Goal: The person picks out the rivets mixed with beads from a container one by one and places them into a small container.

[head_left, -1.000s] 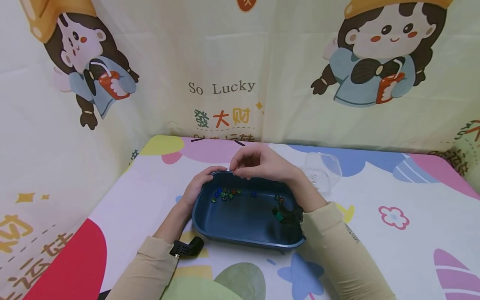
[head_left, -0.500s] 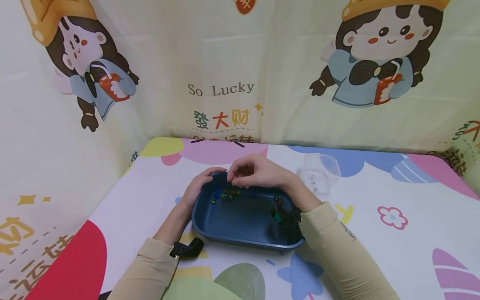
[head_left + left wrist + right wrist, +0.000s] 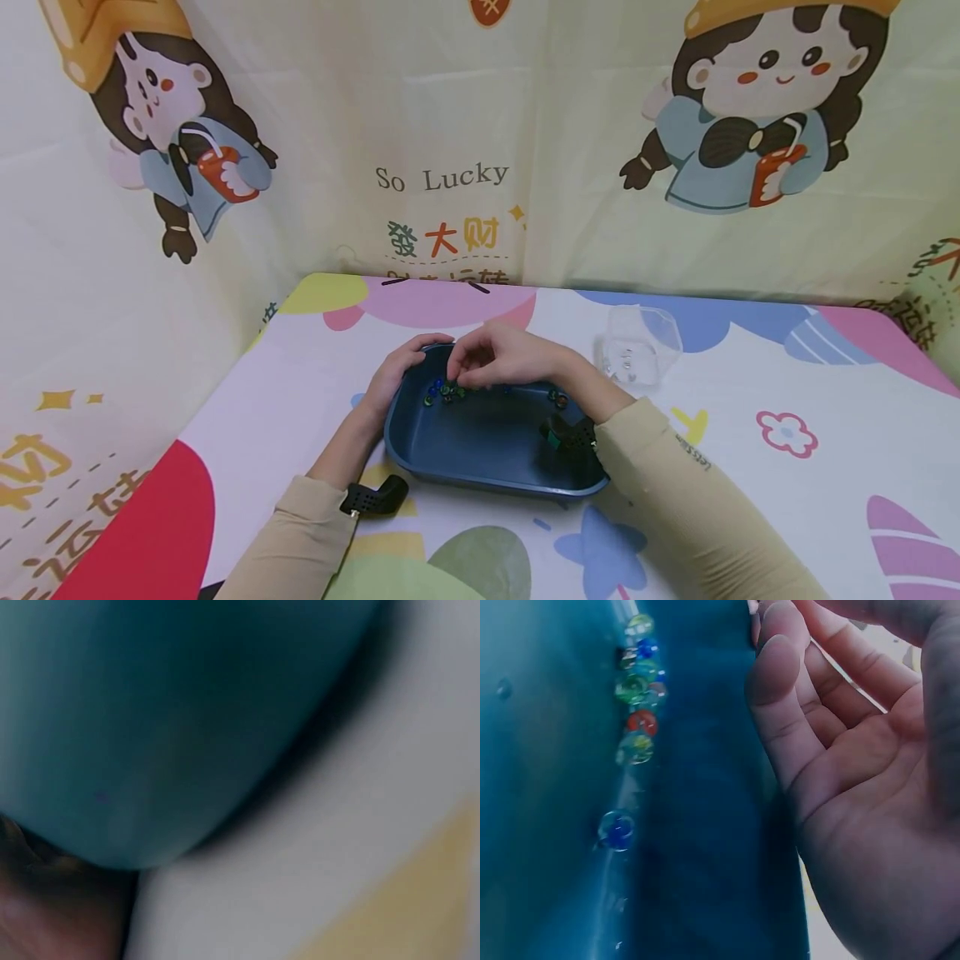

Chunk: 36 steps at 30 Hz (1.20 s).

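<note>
A dark blue plastic basin (image 3: 480, 450) sits on the table with several glass marbles (image 3: 447, 390) clustered along its far left side. At the basin's far left corner my left hand (image 3: 390, 375) grips the rim. My right hand (image 3: 502, 357) hovers over the far side, fingers loosely bent and fingertips just above the cluster. In the right wrist view green, blue and red marbles (image 3: 637, 690) line the basin's bottom edge, and no marble shows between the fingers. One marble (image 3: 616, 830) with a blue core lies apart. The left wrist view shows mainly the blurred basin wall (image 3: 172, 735).
A clear plastic box (image 3: 637, 350) stands behind the basin on the right, with small clear shapes showing in it. Two more marbles (image 3: 558, 398) lie at the basin's right side, near the right wrist camera (image 3: 568, 433). A printed curtain (image 3: 570, 167) hangs behind the table.
My right hand has come down and slightly left, from above the basin's far rim to over the marble cluster. My left hand has stayed on the rim.
</note>
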### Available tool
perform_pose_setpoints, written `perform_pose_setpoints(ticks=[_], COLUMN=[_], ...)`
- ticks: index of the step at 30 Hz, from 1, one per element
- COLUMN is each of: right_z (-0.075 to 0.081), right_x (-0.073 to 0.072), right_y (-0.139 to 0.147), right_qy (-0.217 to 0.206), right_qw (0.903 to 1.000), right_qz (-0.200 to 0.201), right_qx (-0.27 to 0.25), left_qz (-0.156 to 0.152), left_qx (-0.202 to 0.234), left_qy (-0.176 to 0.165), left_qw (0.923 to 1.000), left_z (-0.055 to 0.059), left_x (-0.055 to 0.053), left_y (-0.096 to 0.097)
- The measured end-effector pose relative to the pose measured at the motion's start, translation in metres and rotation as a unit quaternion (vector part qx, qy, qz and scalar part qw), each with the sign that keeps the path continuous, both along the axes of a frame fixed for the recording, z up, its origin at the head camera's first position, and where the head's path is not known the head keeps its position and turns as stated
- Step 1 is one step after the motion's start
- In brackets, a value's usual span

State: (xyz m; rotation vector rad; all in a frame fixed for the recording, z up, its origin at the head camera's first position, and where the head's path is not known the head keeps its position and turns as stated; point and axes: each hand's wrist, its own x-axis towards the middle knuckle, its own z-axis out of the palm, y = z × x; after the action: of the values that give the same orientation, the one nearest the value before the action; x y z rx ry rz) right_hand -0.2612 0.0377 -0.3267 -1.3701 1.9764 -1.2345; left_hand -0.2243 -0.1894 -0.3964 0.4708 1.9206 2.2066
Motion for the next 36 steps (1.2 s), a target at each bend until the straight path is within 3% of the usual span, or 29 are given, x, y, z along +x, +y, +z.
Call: perform_pose_setpoints(ticks=[12, 23, 36], right_z=[-0.007, -0.012, -0.013], right_x=[0.001, 0.001, 0.003], right_y=[-0.01, -0.016, -0.021], right_qy=[0.004, 0.077, 0.129], right_qw=[0.9983, 0.9899, 0.9757], right_qz=[0.008, -0.002, -0.004], right_qx=[0.057, 0.119, 0.177], left_qz=[-0.002, -0.006, -0.007], left_qx=[0.004, 0.012, 0.022], left_qy=[0.006, 0.006, -0.007], left_qw=[1.0, 0.9999, 0.9997], left_z=[-0.001, -0.001, 0.002], left_x=[0.0, 0.0, 0.001], left_y=[-0.002, -0.001, 0.0])
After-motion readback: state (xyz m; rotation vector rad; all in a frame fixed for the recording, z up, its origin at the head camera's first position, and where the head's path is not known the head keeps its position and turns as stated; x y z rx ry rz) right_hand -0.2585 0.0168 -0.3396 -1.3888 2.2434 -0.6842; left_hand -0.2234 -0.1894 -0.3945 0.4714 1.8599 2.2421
